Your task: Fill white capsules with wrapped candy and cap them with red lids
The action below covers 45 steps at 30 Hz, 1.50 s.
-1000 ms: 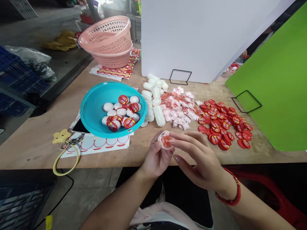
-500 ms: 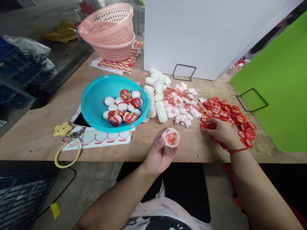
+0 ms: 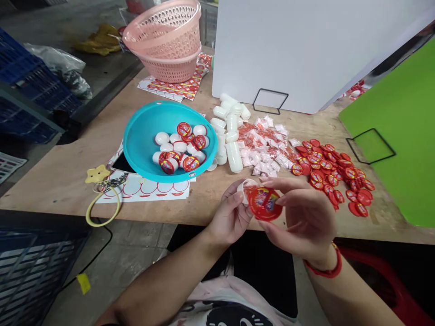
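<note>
My left hand (image 3: 231,213) is closed round a small white cup (image 3: 242,188) with something orange-red inside, tilted toward the right. Between the fingers of my right hand (image 3: 302,217) is a round red lid (image 3: 265,203) with a printed label, held at the cup's mouth and covering part of it. Whether lid and cup touch, I cannot tell. Behind my right hand spreads a pile of red lids (image 3: 326,165). Small clear and pink packets (image 3: 265,149) lie beyond my hands, beside stacked white cups (image 3: 234,156). A turquoise basin (image 3: 141,145) on the left holds several white capsules with red lids.
Pink baskets (image 3: 173,68) stand nested at the back left on printed sheets. A white panel (image 3: 268,50) and a green panel (image 3: 401,136) rise on wire stands. Near the front left lie a yellow ring with keys (image 3: 103,206) and a phone (image 3: 122,164).
My right hand has come from the lid pile to the cup, bringing a red lid. My left hand still holds the cup, now turned toward the lid. The view has shifted slightly.
</note>
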Available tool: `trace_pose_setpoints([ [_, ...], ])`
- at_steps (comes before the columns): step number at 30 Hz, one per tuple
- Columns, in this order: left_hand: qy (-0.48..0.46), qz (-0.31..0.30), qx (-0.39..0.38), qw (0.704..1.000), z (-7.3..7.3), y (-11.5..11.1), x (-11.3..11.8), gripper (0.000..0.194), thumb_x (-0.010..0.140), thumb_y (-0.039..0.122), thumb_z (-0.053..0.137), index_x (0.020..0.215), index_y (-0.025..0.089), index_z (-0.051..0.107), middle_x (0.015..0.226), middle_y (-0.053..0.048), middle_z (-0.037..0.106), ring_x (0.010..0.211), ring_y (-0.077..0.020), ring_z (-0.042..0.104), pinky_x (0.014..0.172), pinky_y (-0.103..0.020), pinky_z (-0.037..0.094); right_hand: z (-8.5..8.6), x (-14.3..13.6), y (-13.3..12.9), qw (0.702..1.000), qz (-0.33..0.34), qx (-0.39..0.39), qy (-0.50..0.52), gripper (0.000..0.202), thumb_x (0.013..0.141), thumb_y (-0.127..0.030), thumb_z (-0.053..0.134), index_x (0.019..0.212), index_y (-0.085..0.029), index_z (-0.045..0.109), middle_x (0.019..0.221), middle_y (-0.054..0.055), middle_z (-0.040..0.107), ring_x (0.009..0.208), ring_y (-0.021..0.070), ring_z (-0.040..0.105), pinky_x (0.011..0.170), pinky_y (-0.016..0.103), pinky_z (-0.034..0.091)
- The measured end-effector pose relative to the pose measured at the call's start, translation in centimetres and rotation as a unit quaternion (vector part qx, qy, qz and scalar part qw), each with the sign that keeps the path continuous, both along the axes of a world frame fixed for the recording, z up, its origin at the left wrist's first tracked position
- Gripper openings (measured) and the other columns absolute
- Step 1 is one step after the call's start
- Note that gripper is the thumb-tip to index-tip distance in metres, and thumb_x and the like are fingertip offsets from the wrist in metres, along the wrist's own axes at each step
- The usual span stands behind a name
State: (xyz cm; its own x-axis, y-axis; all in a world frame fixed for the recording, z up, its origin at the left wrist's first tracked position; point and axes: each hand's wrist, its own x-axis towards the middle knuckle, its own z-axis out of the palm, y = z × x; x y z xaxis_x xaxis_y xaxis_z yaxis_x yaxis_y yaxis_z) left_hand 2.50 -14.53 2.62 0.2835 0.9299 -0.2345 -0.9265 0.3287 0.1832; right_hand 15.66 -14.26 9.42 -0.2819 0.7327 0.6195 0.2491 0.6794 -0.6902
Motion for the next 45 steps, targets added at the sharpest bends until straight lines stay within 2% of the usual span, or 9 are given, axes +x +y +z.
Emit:
trace_pose_setpoints([
  [3,-0.007,-0.003,-0.007,1.000,0.5,-0.2,-0.2,0.038,0.068,0.023,0.089,0.100,0.016,0.071,0.095,-0.001,0.076,0.086,-0.0123,0.071,0.079,-0.018,0.058,-0.2,-0.8,0.5,0.997,0.004,0.036,-0.061,0.047,0.080,-0.013,0.076,0.121,-0.031,0.063,0.120,0.007,0.066,0.113,0.0295,0.067,0.096,0.049,0.059],
  [11,0.003,-0.013,0.043,0.999,0.1,-0.6,-0.9,0.045,0.069,0.031,0.091,0.108,0.019,0.071,0.099,-0.002,0.076,0.077,-0.0120,0.071,0.063,-0.019,0.057,0.3,0.6,1.4,0.979,0.019,0.065,-0.194,0.051,0.090,-0.014,0.063,0.137,-0.033,0.063,0.127,0.009,0.066,0.116,0.0290,0.065,0.098,0.049,0.056],
  [16,0.046,0.013,0.030,0.998,0.8,-0.7,-0.7,0.036,0.069,0.030,0.091,0.097,0.015,0.073,0.086,-0.002,0.076,0.074,-0.0116,0.071,0.067,-0.018,0.055,-0.5,0.6,1.0,0.958,-0.004,0.121,-0.260,0.062,0.086,-0.020,0.074,0.145,-0.026,0.055,0.129,0.011,0.068,0.118,0.0301,0.065,0.099,0.048,0.058],
  [22,0.112,0.038,-0.017,0.993,1.7,-1.0,-0.7,0.030,0.068,0.024,0.090,0.087,0.016,0.069,0.079,0.000,0.075,0.070,-0.0121,0.071,0.061,-0.018,0.052,-2.1,-0.2,0.3,0.953,-0.076,0.124,-0.266,0.050,0.093,-0.021,0.067,0.141,-0.024,0.054,0.124,0.010,0.072,0.111,0.0277,0.071,0.094,0.044,0.061],
  [27,0.196,0.068,0.004,0.978,2.1,-0.7,-0.8,0.032,0.069,0.031,0.090,0.081,0.015,0.064,0.074,-0.001,0.073,0.068,-0.0136,0.070,0.061,-0.020,0.053,-2.4,-0.5,0.2,0.954,-0.107,0.114,-0.256,0.040,0.095,-0.024,0.066,0.134,-0.021,0.056,0.113,0.010,0.075,0.097,0.0242,0.073,0.083,0.036,0.062],
  [29,0.219,0.048,0.016,0.975,2.5,-0.4,-1.2,0.035,0.069,0.033,0.091,0.080,0.016,0.062,0.073,0.000,0.070,0.069,-0.0137,0.070,0.062,-0.021,0.054,-2.5,-0.6,0.3,0.959,-0.115,0.095,-0.240,0.035,0.096,-0.027,0.065,0.129,-0.021,0.058,0.106,0.010,0.075,0.089,0.0229,0.073,0.078,0.035,0.061],
  [35,0.212,-0.074,0.040,0.974,3.3,0.5,-3.0,0.040,0.071,0.024,0.085,0.105,0.021,0.064,0.092,0.000,0.072,0.079,-0.0164,0.073,0.064,-0.024,0.059,-2.6,-0.6,0.5,0.966,-0.096,0.085,-0.224,0.033,0.096,-0.029,0.064,0.128,-0.019,0.058,0.106,0.010,0.074,0.083,0.0215,0.072,0.071,0.034,0.060],
  [41,0.264,-0.011,0.050,0.963,3.6,0.4,-2.7,0.029,0.068,0.022,0.084,0.093,0.016,0.070,0.086,-0.001,0.070,0.072,-0.0139,0.072,0.059,-0.019,0.055,-2.1,-0.7,0.5,0.961,-0.077,0.103,-0.245,0.040,0.096,-0.025,0.064,0.135,-0.020,0.055,0.111,0.010,0.074,0.094,0.0231,0.072,0.080,0.035,0.059],
  [45,0.235,-0.001,0.047,0.971,3.7,0.2,-2.6,0.027,0.067,0.021,0.085,0.091,0.017,0.073,0.080,0.001,0.070,0.069,-0.0132,0.071,0.056,-0.017,0.054,-1.7,-1.0,0.4,0.961,-0.073,0.109,-0.242,0.039,0.095,-0.021,0.065,0.133,-0.019,0.057,0.114,0.010,0.074,0.100,0.0231,0.072,0.086,0.034,0.058],
])
